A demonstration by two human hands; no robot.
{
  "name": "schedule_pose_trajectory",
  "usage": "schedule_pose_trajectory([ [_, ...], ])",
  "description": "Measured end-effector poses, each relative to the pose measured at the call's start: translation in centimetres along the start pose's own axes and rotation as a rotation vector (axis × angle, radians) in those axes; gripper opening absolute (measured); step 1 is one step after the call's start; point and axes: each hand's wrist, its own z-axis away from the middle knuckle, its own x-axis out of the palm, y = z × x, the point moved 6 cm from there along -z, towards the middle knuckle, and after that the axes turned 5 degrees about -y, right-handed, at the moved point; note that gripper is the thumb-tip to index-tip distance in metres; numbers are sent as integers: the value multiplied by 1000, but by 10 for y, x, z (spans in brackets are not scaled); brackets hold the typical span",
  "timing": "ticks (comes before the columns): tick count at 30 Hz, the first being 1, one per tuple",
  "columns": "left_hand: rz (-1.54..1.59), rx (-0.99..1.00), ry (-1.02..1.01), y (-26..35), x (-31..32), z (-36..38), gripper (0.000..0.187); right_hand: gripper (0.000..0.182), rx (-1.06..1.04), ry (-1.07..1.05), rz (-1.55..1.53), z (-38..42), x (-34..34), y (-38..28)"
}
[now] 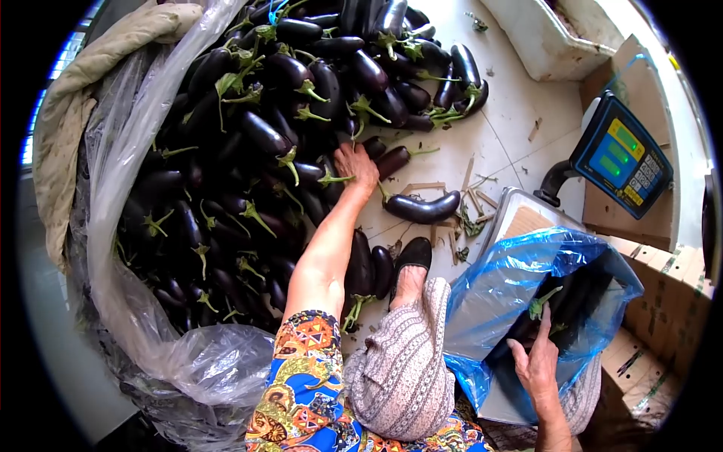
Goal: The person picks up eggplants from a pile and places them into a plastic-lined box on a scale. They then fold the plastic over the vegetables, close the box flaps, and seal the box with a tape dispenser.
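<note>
A large heap of dark purple eggplants (pixel 263 134) with green stems fills the left and upper middle. My left hand (pixel 357 169) reaches into its right edge, fingers bent down round an eggplant, with the fingertips partly hidden. Just right of that hand lie a shorter eggplant (pixel 393 161) and a curved eggplant (pixel 423 207) on the floor. My right hand (pixel 538 365) is inside the mouth of a blue plastic bag (pixel 482 290), index finger stretched out to a green eggplant stem (pixel 544 303) and thumb apart. Several eggplants lie in the bag, partly in shadow.
The bag rests on a scale's metal platform (pixel 520 215), whose lit display (pixel 622 157) stands behind it. Cardboard boxes (pixel 648 301) stand at right, a white foam box (pixel 550 41) at top. Clear plastic sheeting (pixel 128 188) edges the heap. Wood scraps (pixel 471 196) litter the floor.
</note>
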Motion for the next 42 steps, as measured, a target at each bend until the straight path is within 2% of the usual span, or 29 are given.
schedule_pose_trajectory([
  [2, 22, 17, 48, 9, -13, 19, 47, 91, -27, 28, 67, -1, 2, 2],
  [4, 62, 56, -49, 7, 0, 25, 54, 91, -47, 47, 108, -1, 3, 0],
  [5, 45, 111, -1, 0, 17, 23, 59, 91, -56, 50, 117, -1, 2, -2],
  [8, 66, 114, -91, 0, -4, 22, 64, 90, -57, 23, 96, -2, 2, -2],
  [12, 243, 190, -97, 0, 0, 32, 57, 89, -30, -11, 83, 1, -1, -3],
  [13, 408, 124, -139, 1, -11, 40, 54, 87, -87, 42, 101, 1, -1, -3],
  [16, 727, 271, -254, 13, -47, 62, 54, 86, -43, 1, 32, 2, -4, -2],
  [17, 987, 247, -351, 12, -45, 72, 48, 85, -55, 13, 48, 2, -3, -1],
  [20, 1492, -65, -676, 21, -60, 108, 46, 85, -58, 9, 24, -2, -6, -7],
  [21, 1635, -84, -761, 28, -75, 119, 47, 85, -54, -7, 32, -2, -5, -7],
  [24, 1795, -85, -748, 31, -84, 139, 47, 85, -63, 14, 61, 0, -7, -5],
  [28, 1658, -139, -761, 12, -66, 158, 47, 82, -90, 70, -41, 5, -5, 4],
  [33, 1570, -201, -765, -14, -59, 188, 49, 82, -75, 75, -29, 8, 3, 9],
  [36, 1327, -197, -723, -34, -62, 198, 51, 81, -57, 81, -6, 6, 0, 7],
  [40, 846, -145, -321, -62, -71, 189, 45, 79, -29, 57, 18, 6, -3, 9],
  [42, 888, -118, -132, -79, -73, 173, 34, 77, -55, 55, 21, 9, -1, 13],
])
